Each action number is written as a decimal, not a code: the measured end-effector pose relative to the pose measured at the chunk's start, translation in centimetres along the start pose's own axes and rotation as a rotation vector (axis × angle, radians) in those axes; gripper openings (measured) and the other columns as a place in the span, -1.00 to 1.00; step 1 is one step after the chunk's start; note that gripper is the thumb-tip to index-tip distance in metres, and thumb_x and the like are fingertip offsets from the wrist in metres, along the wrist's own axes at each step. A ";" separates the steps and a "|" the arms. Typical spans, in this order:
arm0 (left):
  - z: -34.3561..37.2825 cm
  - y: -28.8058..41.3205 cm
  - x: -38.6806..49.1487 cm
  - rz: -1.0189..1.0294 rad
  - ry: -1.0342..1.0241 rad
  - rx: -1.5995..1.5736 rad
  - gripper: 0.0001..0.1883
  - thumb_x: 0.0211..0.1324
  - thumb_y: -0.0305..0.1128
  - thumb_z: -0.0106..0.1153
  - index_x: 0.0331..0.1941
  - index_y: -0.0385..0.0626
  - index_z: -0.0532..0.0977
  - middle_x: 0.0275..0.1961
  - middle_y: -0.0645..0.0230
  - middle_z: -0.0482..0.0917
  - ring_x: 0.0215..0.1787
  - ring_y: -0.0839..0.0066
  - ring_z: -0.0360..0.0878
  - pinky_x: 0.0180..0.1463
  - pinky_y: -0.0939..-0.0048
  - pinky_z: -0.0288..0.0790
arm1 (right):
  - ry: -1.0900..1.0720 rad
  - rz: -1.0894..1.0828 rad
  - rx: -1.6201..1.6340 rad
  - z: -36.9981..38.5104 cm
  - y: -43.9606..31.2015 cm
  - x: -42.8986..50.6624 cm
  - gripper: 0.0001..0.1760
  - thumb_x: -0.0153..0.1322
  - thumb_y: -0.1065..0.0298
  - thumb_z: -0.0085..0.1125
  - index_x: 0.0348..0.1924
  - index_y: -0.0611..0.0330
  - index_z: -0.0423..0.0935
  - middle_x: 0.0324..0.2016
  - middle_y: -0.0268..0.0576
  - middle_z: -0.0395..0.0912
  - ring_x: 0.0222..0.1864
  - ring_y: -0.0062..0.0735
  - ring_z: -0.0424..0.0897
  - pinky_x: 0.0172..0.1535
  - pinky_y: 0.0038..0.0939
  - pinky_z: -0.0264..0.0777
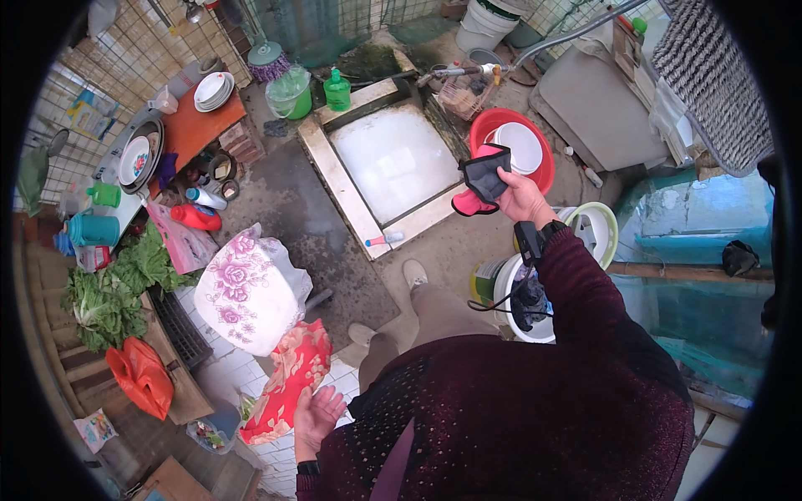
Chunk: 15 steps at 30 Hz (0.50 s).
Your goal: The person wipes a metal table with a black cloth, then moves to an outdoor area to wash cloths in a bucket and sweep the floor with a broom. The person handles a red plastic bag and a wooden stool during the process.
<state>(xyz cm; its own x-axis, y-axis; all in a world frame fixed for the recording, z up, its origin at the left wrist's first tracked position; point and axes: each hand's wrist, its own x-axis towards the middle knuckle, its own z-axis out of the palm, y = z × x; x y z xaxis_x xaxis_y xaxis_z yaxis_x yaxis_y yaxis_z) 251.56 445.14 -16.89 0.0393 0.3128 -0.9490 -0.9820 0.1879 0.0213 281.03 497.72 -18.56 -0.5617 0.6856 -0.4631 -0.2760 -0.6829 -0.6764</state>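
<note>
My right hand (523, 197) grips a dark grey and pink cloth item (482, 178) with black edging. The cloth is above the near side of a red plastic basin (545, 134) and partly covers it. A white round container (519, 147) sits inside that basin. To the left is a square floor basin (398, 160) with a pale rim and a white interior. A small brush (384, 239) lies on its near rim corner. My left hand (321, 410) is low, fingers apart and empty, beside a red floral cloth (291, 376).
A stool-like seat with a flowered cover (244, 288) stands left of my feet. Leafy greens (103, 300) and an orange plastic bag (143, 376) lie farther left. Buckets (531, 300) stand close by my right side. A metal pipe (545, 47) crosses beyond the red basin.
</note>
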 end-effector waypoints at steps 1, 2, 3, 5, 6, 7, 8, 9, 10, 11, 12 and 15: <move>-0.6 -0.2 -0.9 0.028 0.087 0.123 -0.68 0.26 -0.17 -0.02 -0.14 -0.22 0.44 -0.15 0.25 0.60 -0.09 0.27 0.58 0.04 0.17 0.45 | 0.064 0.025 -0.005 0.3 -0.1 0.0 -0.66 0.48 0.31 -0.06 0.09 0.18 0.35 0.00 -0.09 0.53 0.01 -0.20 0.55 0.10 -0.19 0.40; -1.3 -0.3 -1.8 0.056 0.173 0.247 -0.69 0.24 -0.18 0.02 -0.16 -0.23 0.44 -0.16 0.25 0.60 -0.08 0.26 0.58 0.03 0.16 0.45 | 0.047 0.038 0.007 0.6 -0.2 0.1 -0.66 0.47 0.31 -0.06 0.09 0.18 0.35 0.01 -0.09 0.52 0.02 -0.20 0.54 0.10 -0.19 0.39; -1.9 -0.4 -2.3 0.059 0.316 0.384 -0.70 0.22 -0.20 0.05 -0.17 -0.23 0.43 -0.17 0.26 0.60 -0.08 0.25 0.57 0.03 0.15 0.44 | -0.012 0.044 0.027 0.8 -0.1 0.1 -0.66 0.47 0.31 -0.06 0.10 0.18 0.35 0.02 -0.08 0.51 0.03 -0.20 0.54 0.11 -0.18 0.39; -3.0 -0.7 -3.4 0.359 0.525 0.755 -0.57 -0.02 -0.25 0.29 -0.08 -0.18 0.44 -0.16 0.25 0.58 -0.02 0.28 0.52 0.04 0.20 0.42 | 0.054 0.062 -0.017 1.2 0.3 0.2 -0.67 0.47 0.30 -0.04 0.08 0.15 0.37 -0.01 -0.11 0.53 0.00 -0.19 0.55 0.09 -0.14 0.40; -3.5 -0.8 -3.9 0.507 0.695 1.016 -0.50 -0.10 -0.25 0.35 -0.05 -0.16 0.44 -0.12 0.23 0.57 0.01 0.27 0.50 0.07 0.20 0.39 | 0.111 0.053 -0.034 1.2 0.6 0.2 -0.68 0.47 0.29 -0.03 0.07 0.14 0.38 -0.02 -0.12 0.53 -0.02 -0.19 0.56 0.08 -0.12 0.41; -4.0 -0.8 -4.0 0.618 0.869 1.270 -0.42 -0.19 -0.25 0.42 -0.02 -0.13 0.43 -0.08 0.21 0.55 0.05 0.26 0.47 0.09 0.20 0.37 | 0.174 0.166 -0.217 1.3 1.0 0.3 -0.69 0.46 0.28 -0.03 0.05 0.12 0.39 -0.04 -0.13 0.54 -0.04 -0.18 0.57 0.06 -0.10 0.41; -4.5 -1.0 -4.1 0.810 0.995 1.611 -0.23 -0.40 -0.23 0.50 0.07 -0.05 0.42 0.04 0.19 0.47 0.17 0.23 0.35 0.19 0.24 0.27 | 0.284 0.258 -0.401 1.2 1.4 0.3 -0.70 0.46 0.27 -0.02 0.04 0.11 0.40 -0.06 -0.14 0.55 -0.07 -0.17 0.58 0.05 -0.08 0.42; -4.9 -0.7 -3.8 0.756 0.953 1.682 -0.21 -0.41 -0.23 0.50 0.08 -0.04 0.41 0.06 0.20 0.45 0.18 0.22 0.32 0.21 0.23 0.24 | 0.337 0.354 -0.552 1.1 1.7 0.4 -0.71 0.46 0.25 -0.01 0.02 0.09 0.41 -0.08 -0.15 0.56 -0.09 -0.16 0.58 0.03 -0.06 0.42; -5.3 -0.4 -3.4 0.689 0.906 1.761 -0.19 -0.42 -0.22 0.50 0.09 -0.04 0.41 0.08 0.20 0.44 0.20 0.21 0.29 0.23 0.23 0.21 | 0.248 0.283 -0.264 1.0 2.1 0.4 -0.74 0.46 0.24 -0.01 -0.03 0.09 0.43 -0.16 -0.19 0.57 -0.17 -0.17 0.61 -0.04 -0.02 0.46; -5.8 -0.1 -3.0 0.602 0.887 1.843 -0.18 -0.43 -0.22 0.51 0.11 -0.03 0.40 0.10 0.21 0.42 0.21 0.20 0.26 0.25 0.23 0.19 | 0.277 0.288 -0.322 0.8 2.3 0.4 -0.74 0.45 0.24 -0.01 -0.04 0.10 0.43 -0.17 -0.19 0.58 -0.17 -0.18 0.61 -0.06 -0.02 0.46; -6.3 -0.1 -2.4 0.651 0.939 1.963 -0.29 -0.33 -0.20 0.46 0.05 -0.03 0.45 0.03 0.20 0.47 0.15 0.20 0.33 0.22 0.23 0.23 | 0.303 0.305 -0.361 0.7 2.6 0.3 -0.74 0.45 0.23 0.00 -0.06 0.12 0.43 -0.19 -0.18 0.58 -0.17 -0.19 0.61 -0.07 -0.03 0.47; -7.5 0.6 -0.5 0.690 0.976 1.922 -0.46 -0.21 -0.16 0.38 -0.04 -0.02 0.51 -0.08 0.19 0.54 0.02 0.15 0.46 0.10 0.19 0.34 | 0.379 0.381 -1.145 -0.1 3.2 0.0 -0.75 0.40 0.20 0.08 -0.22 0.20 0.46 -0.39 -0.17 0.57 -0.37 -0.31 0.62 -0.45 -0.23 0.52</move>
<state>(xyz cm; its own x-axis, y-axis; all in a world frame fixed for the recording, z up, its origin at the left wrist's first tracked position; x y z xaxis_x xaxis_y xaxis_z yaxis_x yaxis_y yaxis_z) 249.55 438.15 -18.79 -0.7811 0.4127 -0.4686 0.5028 0.8607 -0.0800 280.22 495.60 -20.78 -0.1463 0.6522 -0.7438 0.7914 -0.3739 -0.4835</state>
